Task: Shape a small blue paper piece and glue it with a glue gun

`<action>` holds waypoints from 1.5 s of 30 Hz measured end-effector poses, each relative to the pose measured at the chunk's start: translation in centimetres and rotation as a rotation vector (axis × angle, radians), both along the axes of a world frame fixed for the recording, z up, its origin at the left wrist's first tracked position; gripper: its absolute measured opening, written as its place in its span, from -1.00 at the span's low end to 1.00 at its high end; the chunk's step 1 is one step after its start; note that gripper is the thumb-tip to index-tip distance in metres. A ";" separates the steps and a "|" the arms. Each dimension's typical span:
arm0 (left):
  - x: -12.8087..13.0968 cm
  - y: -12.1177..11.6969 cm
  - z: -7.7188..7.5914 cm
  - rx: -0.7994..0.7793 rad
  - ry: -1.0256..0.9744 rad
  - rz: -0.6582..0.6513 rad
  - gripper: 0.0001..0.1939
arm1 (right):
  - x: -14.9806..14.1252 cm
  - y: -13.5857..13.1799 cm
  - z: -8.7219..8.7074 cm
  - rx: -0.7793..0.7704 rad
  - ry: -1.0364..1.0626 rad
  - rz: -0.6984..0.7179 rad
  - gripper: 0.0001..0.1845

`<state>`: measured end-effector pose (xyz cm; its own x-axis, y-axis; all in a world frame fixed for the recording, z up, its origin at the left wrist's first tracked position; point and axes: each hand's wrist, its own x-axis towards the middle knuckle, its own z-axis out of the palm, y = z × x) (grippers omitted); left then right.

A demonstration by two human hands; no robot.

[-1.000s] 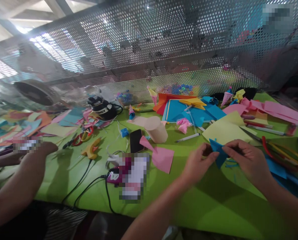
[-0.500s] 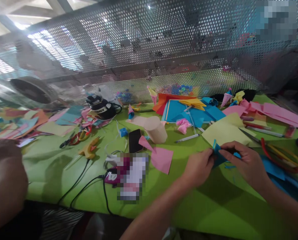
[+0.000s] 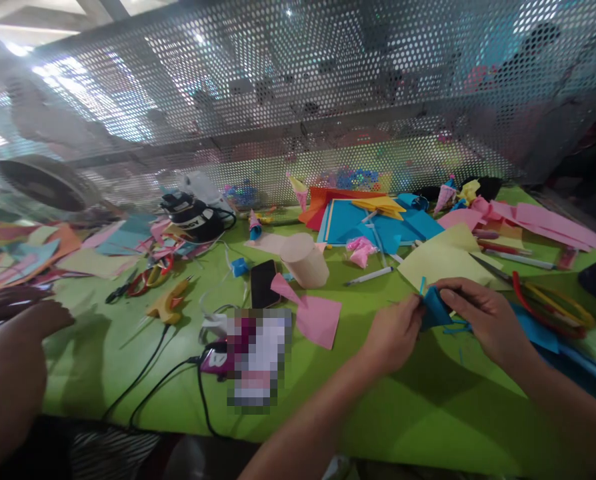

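Between my two hands is a small piece of blue paper (image 3: 435, 309), held above the green tabletop (image 3: 378, 413). My left hand (image 3: 394, 332) pinches its left edge, where a thin blue strip sticks up past the fingers. Thumb and fingers of my right hand (image 3: 475, 313) grip its upper right side. Thin blue paper scraps (image 3: 457, 327) lie just below the right hand. Behind my hands rests a pale yellow paper sheet (image 3: 441, 257). Scissors with red and yellow handles (image 3: 553, 305) lie to the right.
A co-worker's hand (image 3: 25, 313) is at the left edge. A yellow glue gun (image 3: 171, 303), a pale cardboard tube (image 3: 304, 261), a dark phone (image 3: 264, 283) and pink paper (image 3: 319, 320) lie mid-table. Black cables run off the front edge. Perforated metal panelling (image 3: 278, 100) stands behind.
The blue paper has turned, and more of its flat face shows between my hands. The view has shifted slightly right. At the left, the co-worker's hand has come further over the table.
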<state>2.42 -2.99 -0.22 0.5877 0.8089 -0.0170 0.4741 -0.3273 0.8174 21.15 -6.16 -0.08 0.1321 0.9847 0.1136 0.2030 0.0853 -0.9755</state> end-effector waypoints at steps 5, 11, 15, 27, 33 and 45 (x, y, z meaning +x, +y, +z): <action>-0.2 0.1 0.1 0.043 0.019 -0.039 -0.81 | 0.2 0.3 0.3 -0.032 0.079 0.025 -0.72; -0.3 0.3 0.3 0.104 0.070 -0.065 -0.82 | 0.5 0.2 0.2 -0.033 0.095 0.031 -0.77; -0.3 0.4 0.3 0.091 0.025 -0.090 -0.83 | 0.6 0.3 0.0 -0.068 0.187 0.032 -0.77; -0.5 0.5 0.3 0.139 0.050 -0.135 -0.84 | 0.1 0.2 0.9 -0.077 0.211 -0.018 -0.70; -0.5 0.6 0.4 0.105 0.087 -0.112 -0.83 | 0.1 0.2 0.8 -0.066 0.136 -0.017 -0.68; -0.6 0.5 0.8 0.108 0.101 -0.134 -0.83 | 0.0 0.1 0.3 -0.014 0.157 -0.008 -0.78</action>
<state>1.83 -2.50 0.56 0.6902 0.7236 0.0013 0.4982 -0.4766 0.7244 21.13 -6.04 0.17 0.1546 0.9849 0.0776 0.0489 0.0708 -0.9963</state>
